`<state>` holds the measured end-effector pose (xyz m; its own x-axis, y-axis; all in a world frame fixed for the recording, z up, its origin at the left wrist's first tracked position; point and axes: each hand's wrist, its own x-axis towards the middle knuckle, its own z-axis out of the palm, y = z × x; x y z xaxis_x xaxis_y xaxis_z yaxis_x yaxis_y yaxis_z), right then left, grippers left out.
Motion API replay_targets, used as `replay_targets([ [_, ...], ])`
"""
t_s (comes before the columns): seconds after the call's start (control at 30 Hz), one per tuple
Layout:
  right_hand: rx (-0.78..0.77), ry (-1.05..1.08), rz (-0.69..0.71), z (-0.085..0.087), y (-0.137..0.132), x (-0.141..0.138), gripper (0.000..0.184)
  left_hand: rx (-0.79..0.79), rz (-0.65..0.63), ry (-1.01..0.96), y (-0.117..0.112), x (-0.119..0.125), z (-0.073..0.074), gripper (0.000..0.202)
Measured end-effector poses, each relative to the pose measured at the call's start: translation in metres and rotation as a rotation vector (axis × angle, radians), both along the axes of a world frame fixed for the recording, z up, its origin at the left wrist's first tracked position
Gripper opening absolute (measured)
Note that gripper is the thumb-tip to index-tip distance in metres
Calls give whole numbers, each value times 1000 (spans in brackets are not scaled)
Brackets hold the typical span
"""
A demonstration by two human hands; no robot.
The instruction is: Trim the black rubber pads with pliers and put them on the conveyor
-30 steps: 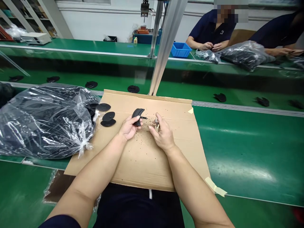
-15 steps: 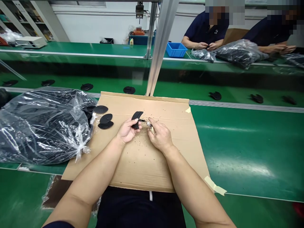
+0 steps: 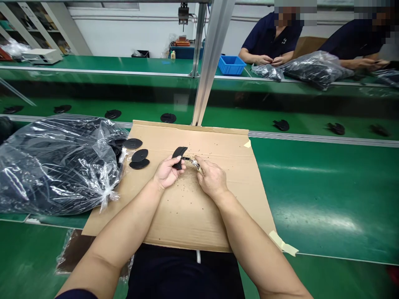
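My left hand [image 3: 166, 172] grips a black curved plastic part [image 3: 178, 153] and holds it upright over a flat cardboard sheet [image 3: 187, 207]. A thin stub sticks out of the part to the right. My right hand [image 3: 210, 178] is closed on a small metal cutting tool [image 3: 195, 162] whose tip touches that stub. Small dark trimmings lie scattered on the cardboard around both hands.
A clear plastic bag [image 3: 56, 164] full of black parts lies to the left, with three loose black discs [image 3: 139, 155] beside it. More black parts [image 3: 168, 118] sit on the green conveyor behind. Two other people work across the line near a blue bin [image 3: 231, 64].
My right hand has brought the metal tool leftward up to the stub of the black part. The left hand holds the part in about the same place.
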<state>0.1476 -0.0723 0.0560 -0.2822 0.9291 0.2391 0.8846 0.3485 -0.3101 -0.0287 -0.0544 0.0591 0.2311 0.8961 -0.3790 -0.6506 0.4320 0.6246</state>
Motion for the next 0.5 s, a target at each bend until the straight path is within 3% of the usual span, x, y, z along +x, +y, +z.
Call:
replay_targets([
  [0.1,-15,97,-6,-3,1,0,53,33,16,3,1,2,-2,14],
  [0.3,2,306,-42,-4,3,5,52,141,190,-23,7,1,-8,35],
  [0.5,-18,279,45,-4,1,4,55,166,154,3,8,-1,-5,34],
])
